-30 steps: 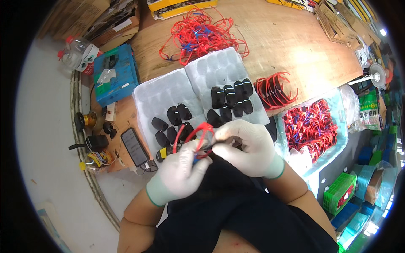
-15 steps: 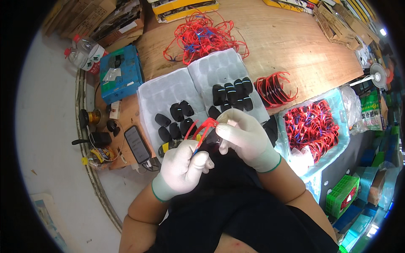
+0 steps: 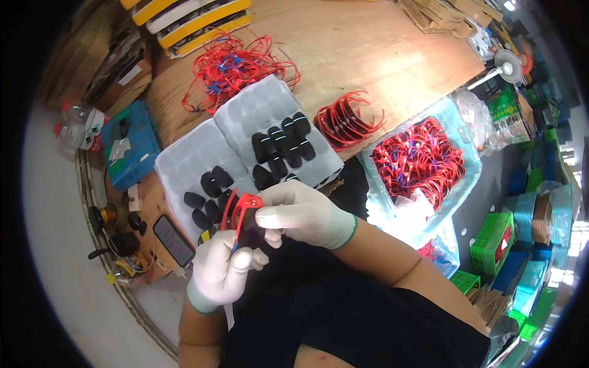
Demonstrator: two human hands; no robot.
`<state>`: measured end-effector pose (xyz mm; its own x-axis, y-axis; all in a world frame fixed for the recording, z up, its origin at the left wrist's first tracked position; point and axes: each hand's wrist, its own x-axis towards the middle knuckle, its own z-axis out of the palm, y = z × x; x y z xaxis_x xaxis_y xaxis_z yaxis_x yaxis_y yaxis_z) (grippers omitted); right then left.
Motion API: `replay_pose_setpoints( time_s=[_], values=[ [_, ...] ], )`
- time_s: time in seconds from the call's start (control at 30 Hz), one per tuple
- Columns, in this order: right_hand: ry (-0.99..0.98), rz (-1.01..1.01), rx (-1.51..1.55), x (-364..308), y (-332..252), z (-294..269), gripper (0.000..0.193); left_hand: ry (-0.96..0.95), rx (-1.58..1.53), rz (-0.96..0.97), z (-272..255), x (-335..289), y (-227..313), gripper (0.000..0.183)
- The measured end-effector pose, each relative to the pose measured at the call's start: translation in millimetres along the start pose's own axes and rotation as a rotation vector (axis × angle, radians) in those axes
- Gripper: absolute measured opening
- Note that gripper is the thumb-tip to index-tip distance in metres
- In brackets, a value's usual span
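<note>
Both of my hands wear white gloves with green cuffs and meet in front of my body. Between them is a red glasses frame, tilted, with a dark lens against it. My left hand grips the lower end of the frame, fingers curled. My right hand pinches the frame's upper end and the lens edge, thumb on the near side. Whether the lens sits fully in the rim I cannot tell. Just beyond, several black lenses lie on a white moulded tray.
A tangled heap of red frames lies at the back. Several frames stand in a row right of the tray. A light-blue crate holds more red frames. At left are a phone and a blue box.
The whole view has shifted, so the table and tray appear farther left. Both hands still hold the frame, and more of the dark lens shows between them.
</note>
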<state>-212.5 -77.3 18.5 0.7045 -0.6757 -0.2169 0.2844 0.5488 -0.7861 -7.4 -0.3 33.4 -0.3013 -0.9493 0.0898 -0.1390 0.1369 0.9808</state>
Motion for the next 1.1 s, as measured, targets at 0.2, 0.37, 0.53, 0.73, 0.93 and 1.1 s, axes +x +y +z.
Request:
replay_pose_setpoints(
  time_s=[0.2, 0.37, 0.53, 0.73, 0.93, 1.1],
  values=[
    [-0.031, -0.015, -0.149, -6, -10, 1, 0.032, 0.042, 0.195, 0.000, -4, -3, 6, 0.040],
    [-0.031, -0.007, 0.082, 0, 12, -2, 0.033, 0.125, 0.571, 0.206, 2, 4, 14, 0.031],
    [-0.032, -0.040, 0.166, -5, 6, 5, 0.027, 0.115, 0.309, 0.071, -6, 1, 4, 0.033],
    [-0.003, -0.063, 0.040, -14, -6, 11, 0.020, 0.156, -0.048, -0.080, -2, 3, 10, 0.033],
    [0.083, -0.108, -0.260, -13, -10, 17, 0.009, 0.080, -0.102, -0.169, 1, 12, 14, 0.043],
    [0.045, 0.056, -0.387, -12, -22, 19, 0.014, 0.141, 0.310, 0.116, 1, 11, 24, 0.024]
  ],
)
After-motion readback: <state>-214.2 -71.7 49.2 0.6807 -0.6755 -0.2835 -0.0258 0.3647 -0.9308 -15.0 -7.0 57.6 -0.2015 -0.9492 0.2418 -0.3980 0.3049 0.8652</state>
